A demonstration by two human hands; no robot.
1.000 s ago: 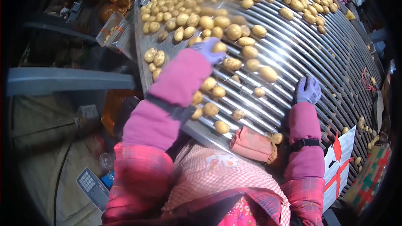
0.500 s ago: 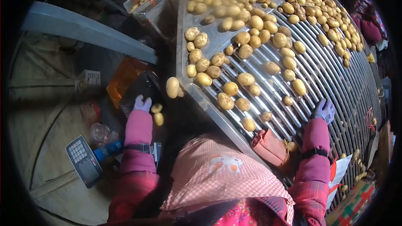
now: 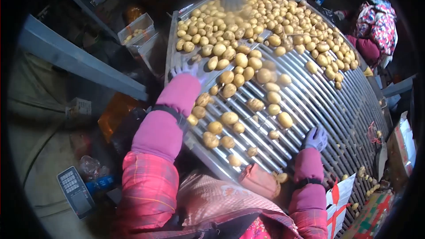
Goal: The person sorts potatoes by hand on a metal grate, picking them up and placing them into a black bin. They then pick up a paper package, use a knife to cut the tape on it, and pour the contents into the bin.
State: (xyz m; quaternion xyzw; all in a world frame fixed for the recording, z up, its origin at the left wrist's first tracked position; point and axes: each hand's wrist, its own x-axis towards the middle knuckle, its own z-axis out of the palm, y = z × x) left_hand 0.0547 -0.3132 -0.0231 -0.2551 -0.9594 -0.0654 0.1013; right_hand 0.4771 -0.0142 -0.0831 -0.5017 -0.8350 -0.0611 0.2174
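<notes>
My left hand (image 3: 186, 69), in a pale purple glove, reaches over the table's left metal plate, close to the potatoes (image 3: 219, 49) piled there. Its fingers are spread, somewhat blurred, and nothing shows in them. My right hand (image 3: 315, 138), gloved alike, rests on the metal bars (image 3: 299, 106) with its fingers stretched forward and no potato in it. Loose potatoes (image 3: 230, 118) lie on the bars between my hands. A reddish wrapped bundle (image 3: 260, 180) sits at the near edge, in front of my apron.
Across the table a co-worker's blurred hand (image 3: 233, 1) is over the potato pile. Another person (image 3: 376, 28) stands at the far right. A keypad device (image 3: 75, 192) is low on the left, below a grey metal beam (image 3: 79, 59). Cardboard boxes (image 3: 400, 146) stand right.
My left hand has moved from beside the table, where potatoes were dropping, up onto its left plate. Several potatoes near that edge have gone from view. The view has shifted; my right hand remains on the bars.
</notes>
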